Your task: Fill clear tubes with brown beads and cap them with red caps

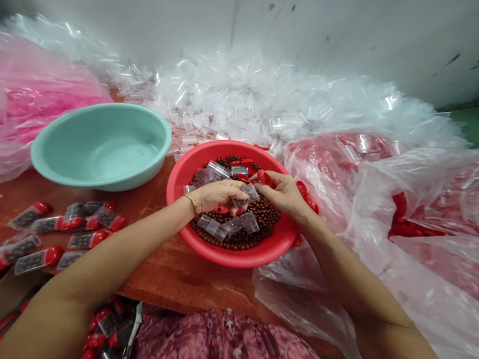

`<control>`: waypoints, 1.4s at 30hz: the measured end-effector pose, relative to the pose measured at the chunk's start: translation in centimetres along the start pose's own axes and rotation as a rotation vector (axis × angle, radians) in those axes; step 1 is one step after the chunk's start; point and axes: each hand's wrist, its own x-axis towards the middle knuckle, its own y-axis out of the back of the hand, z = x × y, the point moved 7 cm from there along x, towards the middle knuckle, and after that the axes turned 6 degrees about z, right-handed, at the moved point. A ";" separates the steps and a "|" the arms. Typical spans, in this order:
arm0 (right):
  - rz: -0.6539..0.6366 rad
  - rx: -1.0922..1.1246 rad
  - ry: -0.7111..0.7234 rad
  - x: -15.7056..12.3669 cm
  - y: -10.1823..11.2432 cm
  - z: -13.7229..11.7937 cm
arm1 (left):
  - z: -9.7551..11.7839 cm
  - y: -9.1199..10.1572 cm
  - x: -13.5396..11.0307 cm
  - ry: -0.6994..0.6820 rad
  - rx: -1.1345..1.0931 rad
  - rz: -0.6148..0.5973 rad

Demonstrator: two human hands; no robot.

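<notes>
Over the red basin (pixel 237 259), the left hand (pixel 220 196) is closed round a clear tube (pixel 249 194), and the right hand (pixel 284 195) pinches a red cap (pixel 265 178) just beside it; whether that tube is filled I can't tell from here. Bead-filled tubes (pixel 83 241) with red ends, apparently finished, lie on the table (pixel 189 284) and in a box (pixel 129 337) below. Plenty seems left: brown beads (pixel 269 215) and loose tubes (pixel 219 169) in the basin, a great heap of clear tubes (pixel 237 92) behind, red pieces (pixel 407 228) in a plastic bag (pixel 449 186).

A teal basin (pixel 102 151) stands beside apparently bagged pink pieces (pixel 43 103).
</notes>
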 end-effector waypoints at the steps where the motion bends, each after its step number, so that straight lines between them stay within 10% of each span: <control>1: 0.072 -0.015 0.016 0.2 0.4 0.2 | 0.2 0.0 0.0 -0.016 0.005 0.007; 16: -0.166 -0.283 0.186 -2.5 -1.1 -1.7 | 1.8 1.0 -0.5 -0.419 0.619 0.358; 32: -0.259 -0.738 0.361 -2.9 -1.7 -2.5 | 1.9 0.6 -1.2 -0.313 0.926 0.425; 37: 0.098 -0.256 0.143 -1.0 0.0 -2.7 | 2.2 -1.1 -0.7 -0.341 1.065 0.298; 42: 0.025 0.174 -0.177 -0.1 -3.4 0.0 | 2.1 -1.7 -1.2 -0.343 1.217 0.262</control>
